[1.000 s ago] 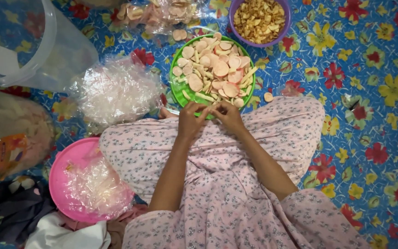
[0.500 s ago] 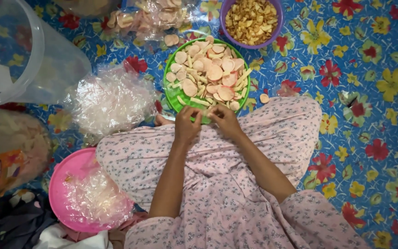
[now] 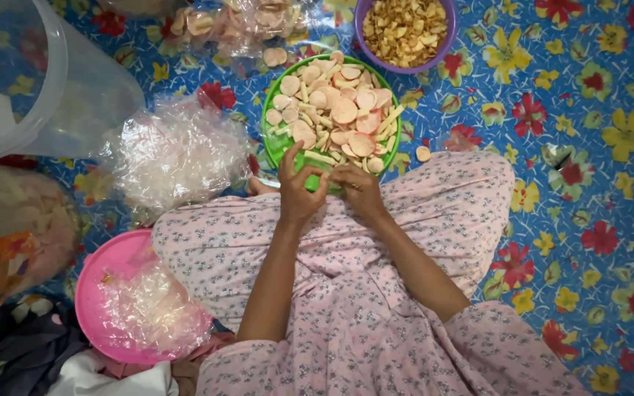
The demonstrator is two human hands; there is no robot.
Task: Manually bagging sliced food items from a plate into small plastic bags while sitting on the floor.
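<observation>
Head view, looking straight down over a lap in pale pink flowered cloth (image 3: 346,293).

Green plate (image 3: 279,143) heaped with round pink-and-white crackers (image 3: 344,111) and pale stick-shaped pieces, taken here as the landmark. Left hand (image 3: 299,189) and right hand (image 3: 357,191) side by side at the near rim of the green plate, fingertips meeting over its edge, both resting just beyond the knees. Left hand with thumb and fingers curled inward, index raised toward the heap; right hand bent at the knuckles, fingers pinched together toward the left one. Something small possibly nipped between the fingertips, but too little shown to tell what, or whether either hand truly grips it. Both forearms bare, running from the lap up to the plate's near side, converging like a narrow V.

Beyond the green plate, on its far right, a purple bowl (image 3: 365,18) of golden fried chips. Just right of the plate, one loose cracker (image 3: 423,153) on the blue flowered mat (image 3: 596,147). Left of the plate, a crumpled clear plastic bag (image 3: 174,150); farther left, a large clear plastic tub (image 3: 75,95). Near left of the plate, beside the lap, a pink basin (image 3: 104,271) holding more crumpled clear plastic. Beyond the plate on the far left, a clear bag of crackers (image 3: 236,22).
</observation>
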